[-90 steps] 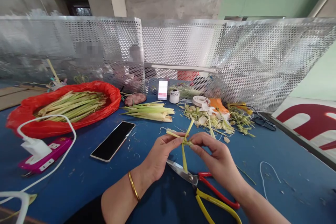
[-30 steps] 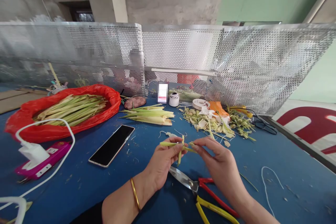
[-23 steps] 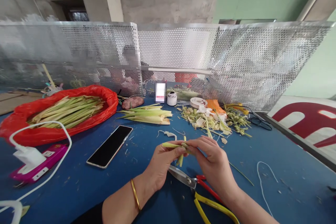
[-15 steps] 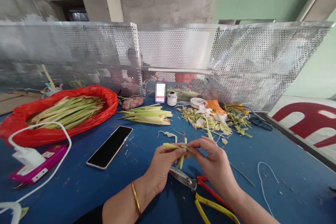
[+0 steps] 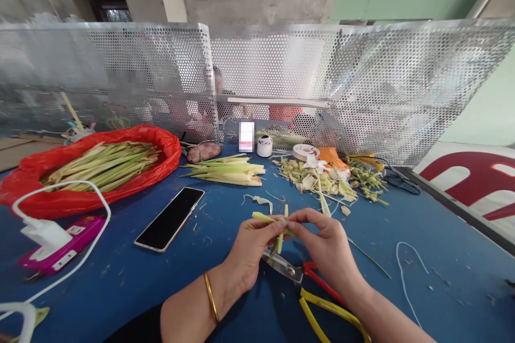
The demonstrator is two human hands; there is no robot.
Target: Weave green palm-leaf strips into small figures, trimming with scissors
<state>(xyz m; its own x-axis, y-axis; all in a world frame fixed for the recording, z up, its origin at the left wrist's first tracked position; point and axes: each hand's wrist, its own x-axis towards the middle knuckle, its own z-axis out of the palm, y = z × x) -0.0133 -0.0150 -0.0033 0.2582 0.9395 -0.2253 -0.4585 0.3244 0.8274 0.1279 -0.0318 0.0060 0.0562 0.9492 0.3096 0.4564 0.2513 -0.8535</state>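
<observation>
Between my two hands are pale green leaf strips [image 5: 280, 244] that cross each other, one pointing left and one standing up and down. My left hand [image 5: 251, 249] pinches them with thumb and fingers from the left. From the right, the thumb and fingertips of my right hand [image 5: 328, 241] close on the same strips where they cross; the exact grip there is hidden. Just beneath the hands lie scissors [image 5: 295, 273] with metal blades and one red and one yellow handle, partly covered by my right wrist.
A red bag [image 5: 169, 153] of long leaves stands left. A leaf bundle [image 5: 229, 171], a dark phone [image 5: 171, 220], a purple power strip [image 5: 66, 246], a white jar [image 5: 264, 146], a tape roll [image 5: 303, 152] and leaf scraps [image 5: 300, 174] lie around. A perforated metal screen [image 5: 273, 64] borders the back.
The view has tilted slightly, so the background sits a little higher. My hands stay together on the leaf strips, with only small finger movement.
</observation>
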